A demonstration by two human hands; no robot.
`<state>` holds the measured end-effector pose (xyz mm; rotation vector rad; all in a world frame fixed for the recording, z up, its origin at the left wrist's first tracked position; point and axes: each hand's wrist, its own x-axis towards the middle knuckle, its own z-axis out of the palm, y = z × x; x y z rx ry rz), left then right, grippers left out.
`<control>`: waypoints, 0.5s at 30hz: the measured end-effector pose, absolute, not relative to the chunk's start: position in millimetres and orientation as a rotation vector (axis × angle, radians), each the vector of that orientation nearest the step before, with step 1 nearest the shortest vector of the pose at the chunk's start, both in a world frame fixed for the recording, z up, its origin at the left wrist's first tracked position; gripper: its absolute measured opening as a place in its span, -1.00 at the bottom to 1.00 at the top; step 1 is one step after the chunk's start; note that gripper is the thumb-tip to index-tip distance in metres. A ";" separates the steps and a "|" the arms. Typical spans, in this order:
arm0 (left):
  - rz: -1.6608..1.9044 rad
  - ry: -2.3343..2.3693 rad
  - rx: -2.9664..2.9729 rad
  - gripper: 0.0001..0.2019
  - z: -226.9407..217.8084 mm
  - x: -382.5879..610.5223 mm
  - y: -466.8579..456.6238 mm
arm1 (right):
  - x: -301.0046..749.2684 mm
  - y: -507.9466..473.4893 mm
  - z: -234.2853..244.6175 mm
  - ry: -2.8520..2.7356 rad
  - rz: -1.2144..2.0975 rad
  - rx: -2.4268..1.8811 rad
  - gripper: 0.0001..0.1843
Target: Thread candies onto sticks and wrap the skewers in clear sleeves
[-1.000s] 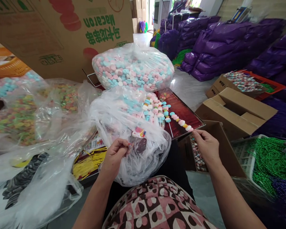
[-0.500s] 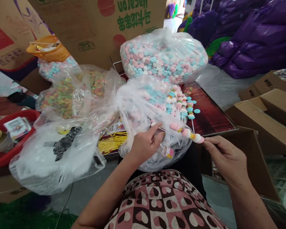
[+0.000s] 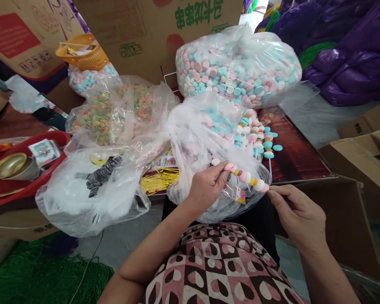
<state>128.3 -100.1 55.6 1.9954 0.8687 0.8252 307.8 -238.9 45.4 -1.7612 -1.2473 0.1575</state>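
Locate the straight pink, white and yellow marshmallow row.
In the head view, right of centre: the marshmallow row slants between the left hand's and right hand's fingertips, in front of the translucent plastic bag.

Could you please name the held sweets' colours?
The sweets are mostly pink, white and orange, clearest in head view.

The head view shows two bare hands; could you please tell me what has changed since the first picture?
The left hand has moved right, reaching the upper end of the pink, white and orange candy skewer, which came left over the crumpled clear plastic bag. The right hand still pinches the skewer's lower end.
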 end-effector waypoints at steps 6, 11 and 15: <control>0.877 0.942 1.746 -0.63 50.6 133.9 -109.0 | 287.1 -240.5 37.6 -1.101 0.229 -1.769 -0.84; 0.961 0.944 1.796 -0.66 49.4 132.6 -107.3 | 273.3 -239.3 34.6 -1.050 0.312 -1.774 -0.78; 1.045 0.897 1.938 -0.71 53.0 129.3 -101.9 | 271.8 -237.5 39.2 -1.047 0.369 -1.780 -0.75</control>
